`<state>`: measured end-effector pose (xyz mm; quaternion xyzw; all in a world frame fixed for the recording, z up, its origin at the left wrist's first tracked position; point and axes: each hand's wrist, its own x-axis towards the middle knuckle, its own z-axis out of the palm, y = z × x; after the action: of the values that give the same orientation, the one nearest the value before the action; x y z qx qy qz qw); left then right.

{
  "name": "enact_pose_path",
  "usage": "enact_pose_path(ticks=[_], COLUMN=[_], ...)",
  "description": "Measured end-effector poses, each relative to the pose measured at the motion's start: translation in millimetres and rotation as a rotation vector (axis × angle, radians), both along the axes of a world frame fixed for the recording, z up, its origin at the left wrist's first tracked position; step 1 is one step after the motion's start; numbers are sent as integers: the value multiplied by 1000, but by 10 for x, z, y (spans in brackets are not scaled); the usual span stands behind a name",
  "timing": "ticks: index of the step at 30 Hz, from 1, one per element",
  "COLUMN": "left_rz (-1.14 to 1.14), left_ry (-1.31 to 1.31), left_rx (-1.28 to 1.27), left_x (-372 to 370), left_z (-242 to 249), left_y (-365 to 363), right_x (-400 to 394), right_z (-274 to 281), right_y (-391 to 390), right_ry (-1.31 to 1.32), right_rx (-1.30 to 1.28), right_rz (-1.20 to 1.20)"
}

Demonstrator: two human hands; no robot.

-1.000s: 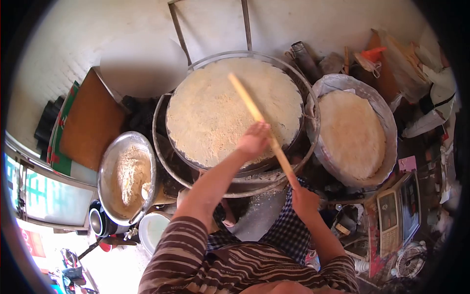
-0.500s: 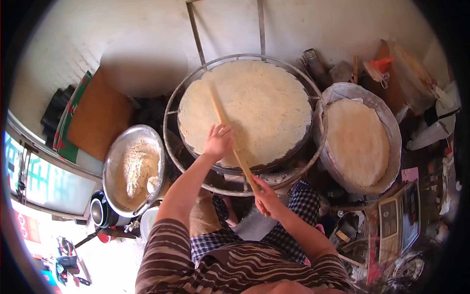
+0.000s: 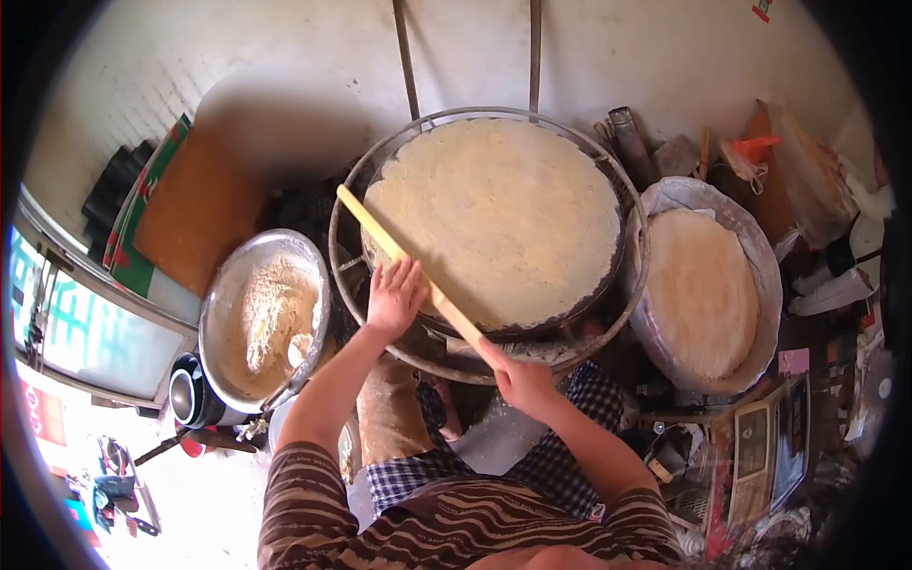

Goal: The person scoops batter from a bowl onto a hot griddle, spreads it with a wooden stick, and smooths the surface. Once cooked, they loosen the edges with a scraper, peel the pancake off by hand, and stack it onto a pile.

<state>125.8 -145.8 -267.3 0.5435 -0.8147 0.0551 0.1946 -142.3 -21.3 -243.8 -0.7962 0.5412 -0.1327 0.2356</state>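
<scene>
A long flat wooden stick slants across the near left part of a large round griddle. Over the griddle's surface spreads a thin, pale flatbread sheet with ragged edges. My left hand is on the middle of the stick, its fingers laid over the wood. Closed round the stick's near end is my right hand, in front of the griddle's ring frame. The stick's far tip reaches the left side of the ring.
On the left, a metal basin contains pale dough or batter. To the right, a lined basin holds round flatbreads. A brown board leans at the back left. Electrical clutter stands at the lower right.
The stick has swung left, its far end moving from over the flatbread to the griddle's left rim. My left hand has shifted left and nearer me. The view has also shifted slightly.
</scene>
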Motion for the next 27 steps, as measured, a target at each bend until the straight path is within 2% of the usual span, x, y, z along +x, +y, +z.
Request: enact_pose_path(ticks=[6,11,14,17,20,21,24,25,27], left_rz=[-16,-101,-188,-280,-266,-253,-159,-126,-62], left_ry=[-11,32,28,0,14,33,32,64,128], left_rx=[85,59,73,-7,-23,-21,-92,-94,-98], left_x=[-232,-885,-1070,-921,-606,-502,-184,-106,10], left_z=[-198,-434,-285,-127,68,97,14,-22,-124], left_y=[-1038,-1297,-994,-450,177,306,379,329,129], right_x=[-50,-418,-612,-684,-653,-608,-300,-210,36], right_z=[-65,21,-67,30,37,-5,-324,-125,3], right_y=[-599,-503,-213,186,556,602,557,455,243], right_ry=[143,275,-462,-875,-858,-883,-561,-294,60], right_rx=[-265,-120,171,656,874,874,113,109,-97], right_rz=[-102,-212,-252,-292,-272,-200,-2,8,26])
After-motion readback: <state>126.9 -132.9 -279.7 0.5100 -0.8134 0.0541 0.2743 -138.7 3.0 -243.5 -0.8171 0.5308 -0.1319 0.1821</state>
